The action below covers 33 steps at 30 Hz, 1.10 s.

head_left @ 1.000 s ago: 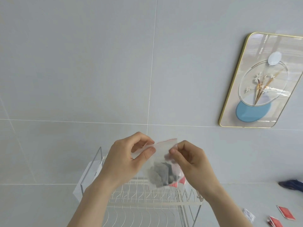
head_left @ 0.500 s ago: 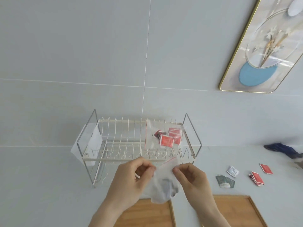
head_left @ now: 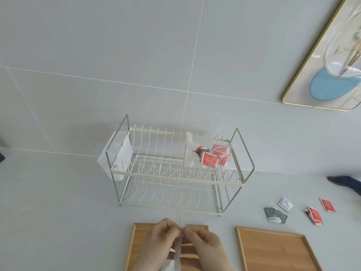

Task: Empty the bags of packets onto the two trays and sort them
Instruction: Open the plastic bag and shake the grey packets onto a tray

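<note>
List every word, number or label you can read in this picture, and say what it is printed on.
None can be read.
Red packets in the bag on the rack: print too blurred.
Loose dark green packets, white packet and red packets: markings too small.
Wall picture: no lettering visible.

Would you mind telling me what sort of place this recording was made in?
Probably a kitchen-style counter against a tiled wall, perhaps staged: a two-tier dish rack stands on the pale surface, a framed picture hangs above, and two wooden trays lie in front.
</note>
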Available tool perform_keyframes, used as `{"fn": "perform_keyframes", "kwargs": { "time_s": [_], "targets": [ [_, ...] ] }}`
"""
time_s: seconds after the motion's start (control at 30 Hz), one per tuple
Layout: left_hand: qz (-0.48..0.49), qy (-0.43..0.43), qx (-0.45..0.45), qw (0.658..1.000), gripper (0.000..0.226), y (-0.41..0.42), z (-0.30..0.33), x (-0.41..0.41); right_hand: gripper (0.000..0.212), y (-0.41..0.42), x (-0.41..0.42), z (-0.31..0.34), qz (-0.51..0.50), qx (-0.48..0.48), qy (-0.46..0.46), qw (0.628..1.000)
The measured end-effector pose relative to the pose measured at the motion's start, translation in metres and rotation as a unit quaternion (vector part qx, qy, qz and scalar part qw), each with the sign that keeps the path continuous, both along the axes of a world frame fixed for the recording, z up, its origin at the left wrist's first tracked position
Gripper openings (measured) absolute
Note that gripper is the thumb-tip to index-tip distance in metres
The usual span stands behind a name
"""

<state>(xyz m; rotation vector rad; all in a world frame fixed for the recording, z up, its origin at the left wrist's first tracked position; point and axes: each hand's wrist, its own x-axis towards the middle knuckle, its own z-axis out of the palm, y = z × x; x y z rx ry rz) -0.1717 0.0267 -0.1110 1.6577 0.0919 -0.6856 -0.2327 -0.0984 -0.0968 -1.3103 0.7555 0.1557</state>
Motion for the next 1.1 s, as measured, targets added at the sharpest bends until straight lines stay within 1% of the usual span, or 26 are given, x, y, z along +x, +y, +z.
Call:
{"fn": "perform_keyframes", "kwargs": {
  "time_s": [0.07,0.17,0.27,0.33,0.4,0.5,0.63,0.7,0.8,0.83,0.9,0.93,0.97,1.03,1.1],
  "targets": [
    [0.001,0.009,0.005,1.0,0.014,0.006,-0.005,-0.002,0.017,0.002,0.0,0.0,0.01,0.009,0.0,1.0],
    [0.003,0.022,-0.007,1.0,0.004,0.011,-0.01,-0.005,0.016,0.001,0.0,-0.004,0.021,-0.002,0.0,1.0],
    [-0.014,-0.003,-0.009,1.0,0.006,0.013,-0.015,-0.007,0.018,-0.003,-0.001,-0.007,0.017,0.011,0.002,1.0],
    [-0.007,-0.028,-0.001,1.0,0.01,0.013,-0.015,-0.009,0.015,-0.002,-0.002,-0.007,0.018,-0.002,-0.006,1.0],
    [0.003,-0.064,0.032,0.997,0.013,0.011,-0.016,-0.012,0.014,-0.001,-0.002,-0.009,0.032,-0.062,-0.012,0.998],
    [0.003,-0.131,0.085,0.988,0.012,0.008,-0.015,-0.018,0.013,0.002,0.0,-0.014,0.061,-0.161,-0.015,0.985],
    [0.009,-0.209,0.133,0.969,0.015,0.008,-0.014,-0.02,0.014,0.002,0.002,-0.014,0.085,-0.22,-0.021,0.971],
    [0.008,-0.236,0.151,0.96,0.017,0.007,-0.014,-0.023,0.013,0.003,0.003,-0.013,0.101,-0.263,-0.031,0.959],
    [0.006,-0.263,0.166,0.95,0.019,0.004,-0.016,-0.029,0.013,0.003,0.003,-0.013,0.129,-0.308,-0.033,0.942],
    [0.015,-0.273,0.184,0.944,0.017,0.006,-0.016,-0.028,0.014,0.0,0.002,-0.014,0.134,-0.331,-0.032,0.934],
    [0.074,-0.286,0.219,0.93,0.014,0.021,-0.021,-0.019,0.016,-0.013,-0.002,-0.015,0.139,-0.406,-0.016,0.903],
    [0.097,-0.28,0.22,0.929,0.013,0.031,-0.024,-0.013,0.017,-0.02,-0.007,-0.015,0.138,-0.424,-0.004,0.895],
    [0.092,-0.274,0.222,0.931,0.014,0.041,-0.027,-0.009,0.018,-0.025,-0.013,-0.014,0.134,-0.431,0.0,0.892],
    [0.027,-0.283,0.233,0.93,0.015,0.052,-0.027,-0.008,0.019,-0.028,-0.021,-0.018,0.128,-0.455,0.0,0.881],
    [0.007,-0.29,0.211,0.934,0.016,0.048,-0.028,-0.013,0.016,-0.026,-0.022,-0.022,0.1,-0.463,-0.008,0.881]
  ]
}}
